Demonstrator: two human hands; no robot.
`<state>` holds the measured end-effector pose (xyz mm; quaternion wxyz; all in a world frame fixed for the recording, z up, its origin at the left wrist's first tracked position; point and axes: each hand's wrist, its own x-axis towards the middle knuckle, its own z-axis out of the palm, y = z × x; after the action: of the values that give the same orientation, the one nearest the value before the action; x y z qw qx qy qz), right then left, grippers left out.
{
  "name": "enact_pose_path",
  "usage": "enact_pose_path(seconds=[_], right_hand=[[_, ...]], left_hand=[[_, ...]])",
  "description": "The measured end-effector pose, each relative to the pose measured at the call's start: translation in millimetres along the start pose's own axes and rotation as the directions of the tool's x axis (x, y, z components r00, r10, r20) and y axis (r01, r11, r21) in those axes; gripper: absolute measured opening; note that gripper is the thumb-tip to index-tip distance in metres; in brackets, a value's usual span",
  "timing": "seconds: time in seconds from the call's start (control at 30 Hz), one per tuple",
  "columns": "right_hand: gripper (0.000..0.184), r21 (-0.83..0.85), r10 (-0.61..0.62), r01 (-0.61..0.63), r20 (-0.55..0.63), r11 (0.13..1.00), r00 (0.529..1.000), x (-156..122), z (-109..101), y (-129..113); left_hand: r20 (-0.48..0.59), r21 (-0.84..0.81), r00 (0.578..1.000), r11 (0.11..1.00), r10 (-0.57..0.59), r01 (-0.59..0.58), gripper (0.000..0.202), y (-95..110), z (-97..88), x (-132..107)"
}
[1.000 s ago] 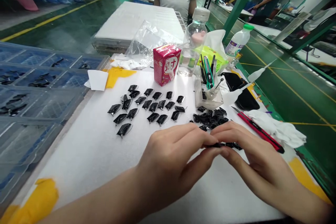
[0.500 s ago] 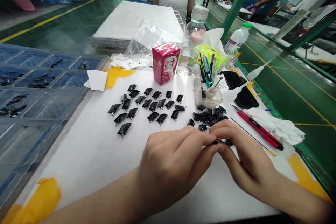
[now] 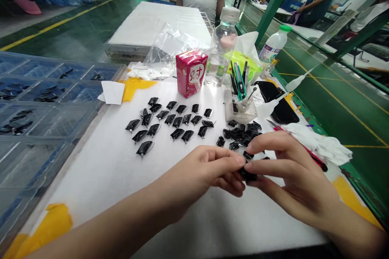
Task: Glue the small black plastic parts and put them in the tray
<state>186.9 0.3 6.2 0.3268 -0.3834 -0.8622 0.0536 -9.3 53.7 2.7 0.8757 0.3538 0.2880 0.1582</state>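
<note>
My left hand [image 3: 209, 170] and my right hand [image 3: 291, 174] meet above the white foam sheet [image 3: 100, 170], fingertips pinched together on a small black part [image 3: 247, 175]. Most of that part is hidden by my fingers. Just beyond my hands lies a loose heap of black parts [image 3: 243, 133]. Farther left, several shiny black parts [image 3: 170, 123] are laid out in rows on the sheet.
A red carton [image 3: 191, 73], a clear water bottle [image 3: 224, 44], a holder with pens and cutters [image 3: 240, 101], a red-handled knife [image 3: 304, 151] and white cloth [image 3: 322, 145] stand around. Blue compartment trays [image 3: 39, 105] sit at the left. Other people work at the back.
My hands have drawn slightly nearer to me and turned; my left fingers now curl under, and the black part sits lower between the fingertips.
</note>
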Motion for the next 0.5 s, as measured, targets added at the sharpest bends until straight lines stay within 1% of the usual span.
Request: enact_pose_path(seconds=[0.1,0.17,0.23,0.37,0.5], right_hand=[[0.030,-0.035,-0.039,0.039,-0.004,0.999,0.999,3,1,-3],[0.028,-0.056,-0.081,0.079,-0.029,0.995,0.996,5,3,-5],[0.028,-0.058,-0.105,0.103,-0.048,0.993,0.993,6,4,-7],[0.030,-0.017,-0.107,0.106,-0.048,0.994,0.993,8,5,-10],[0.030,0.012,-0.107,0.108,-0.047,0.994,0.993,10,6,-12]], left_hand=[[0.036,-0.075,0.995,0.993,-0.092,0.095,0.014,-2,-1.6,1],[0.043,-0.115,0.990,0.984,-0.132,0.136,0.012,-3,-1.1,1],[0.044,-0.141,0.985,0.975,-0.166,0.171,0.016,-2,0.2,1],[0.045,-0.183,0.975,0.957,-0.219,0.223,0.028,-2,1.9,0],[0.068,-0.170,0.971,0.956,-0.230,0.238,0.033,-1,1.4,-1]])
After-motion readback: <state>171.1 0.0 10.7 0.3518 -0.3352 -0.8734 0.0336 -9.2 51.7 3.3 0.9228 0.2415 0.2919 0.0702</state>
